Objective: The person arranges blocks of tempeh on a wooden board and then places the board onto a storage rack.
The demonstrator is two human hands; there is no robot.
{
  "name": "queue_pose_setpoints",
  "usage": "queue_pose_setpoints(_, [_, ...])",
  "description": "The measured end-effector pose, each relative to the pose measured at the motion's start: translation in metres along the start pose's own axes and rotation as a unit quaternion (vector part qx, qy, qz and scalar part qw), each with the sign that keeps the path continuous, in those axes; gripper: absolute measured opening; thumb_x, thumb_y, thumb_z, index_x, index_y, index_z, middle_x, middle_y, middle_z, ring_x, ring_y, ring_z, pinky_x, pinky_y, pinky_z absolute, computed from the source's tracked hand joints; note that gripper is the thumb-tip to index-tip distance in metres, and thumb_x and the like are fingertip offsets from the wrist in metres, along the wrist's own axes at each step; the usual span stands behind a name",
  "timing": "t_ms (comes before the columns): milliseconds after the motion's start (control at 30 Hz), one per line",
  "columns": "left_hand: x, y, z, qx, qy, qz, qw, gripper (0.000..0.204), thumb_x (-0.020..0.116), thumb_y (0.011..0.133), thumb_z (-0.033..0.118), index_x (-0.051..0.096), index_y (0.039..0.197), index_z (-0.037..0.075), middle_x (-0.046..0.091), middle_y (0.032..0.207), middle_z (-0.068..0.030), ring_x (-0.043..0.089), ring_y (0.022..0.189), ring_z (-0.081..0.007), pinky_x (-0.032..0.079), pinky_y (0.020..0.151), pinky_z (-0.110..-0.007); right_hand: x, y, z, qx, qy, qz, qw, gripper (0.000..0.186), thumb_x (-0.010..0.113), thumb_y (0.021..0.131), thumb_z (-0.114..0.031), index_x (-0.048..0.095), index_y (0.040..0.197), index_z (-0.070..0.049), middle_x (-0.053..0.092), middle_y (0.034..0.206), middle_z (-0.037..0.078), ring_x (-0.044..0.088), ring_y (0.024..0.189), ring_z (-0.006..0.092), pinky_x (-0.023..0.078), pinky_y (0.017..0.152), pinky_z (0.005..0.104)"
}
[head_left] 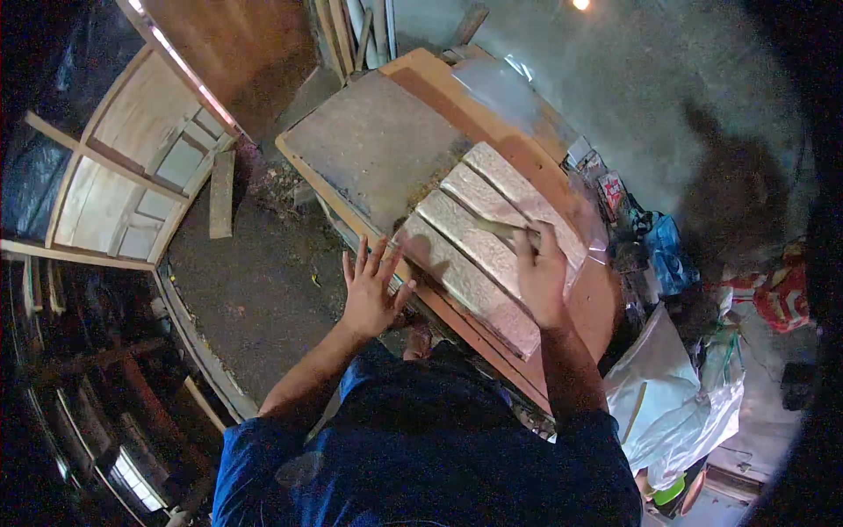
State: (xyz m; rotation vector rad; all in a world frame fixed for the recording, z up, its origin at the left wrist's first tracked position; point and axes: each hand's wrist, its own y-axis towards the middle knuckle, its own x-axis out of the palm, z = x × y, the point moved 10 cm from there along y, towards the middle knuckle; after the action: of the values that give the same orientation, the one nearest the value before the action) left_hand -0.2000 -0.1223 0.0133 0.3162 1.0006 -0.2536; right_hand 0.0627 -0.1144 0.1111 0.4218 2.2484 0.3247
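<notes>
Three long pale textured panels [465, 280] lie side by side on an orange-brown board [595, 307], over the bench's right part. My left hand [373, 290] is open, fingers spread, above the bench's near edge beside the lower panel's left end. My right hand [542, 268] is over the middle and upper panels, fingers bent around a thin, dull greenish-grey flat tool [499, 227]; its exact kind is hard to make out. A flat grey slab [369, 132] lies on the bench left of the panels.
A pale wooden frame [123, 132] stands at the left, with a loose plank [221, 193] near it. Long boards [338, 35] lean behind the bench. Blue bags [667, 255], a red bag [777, 299] and crumpled silvery sheeting [667, 395] crowd the right side.
</notes>
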Motion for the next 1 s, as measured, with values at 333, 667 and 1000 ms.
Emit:
queue_pose_setpoints(333, [0.014,-0.009,0.012,0.012,-0.02,-0.008,1.0,0.068,0.058,0.091,0.045,0.037,0.147,0.013,0.028,0.153,-0.0179,0.014,0.144,-0.0454,0.009,0.111,-0.067,-0.056,-0.065,0.046,0.149,-0.03,-0.012,0.988,0.022,0.061,0.094,-0.018,0.054,0.109,-0.003,0.066,0.083,0.016,0.066,0.077,0.0247,0.051,0.069,0.0364])
queue_pose_setpoints(667, [0.028,-0.01,0.039,0.031,-0.02,-0.038,0.999,0.067,0.057,0.092,0.043,0.037,0.148,0.012,0.027,0.155,-0.0172,0.013,0.145,-0.0448,0.008,0.112,-0.065,-0.108,-0.108,0.081,0.119,-0.034,0.085,0.989,0.013,0.057,0.097,-0.014,0.055,0.099,-0.002,0.056,0.078,0.01,0.054,0.069,0.0197,0.043,0.061,0.0335])
queue_pose_setpoints(1000, [0.032,-0.012,0.049,0.044,-0.019,-0.046,0.998,0.068,0.059,0.091,0.041,0.036,0.148,0.012,0.024,0.156,-0.0186,0.013,0.145,-0.0464,0.008,0.112,-0.066,-0.144,-0.134,0.096,0.172,-0.083,0.082,0.978,0.012,0.058,0.095,-0.014,0.053,0.095,-0.003,0.053,0.075,0.015,0.053,0.065,0.0278,0.044,0.061,0.0361])
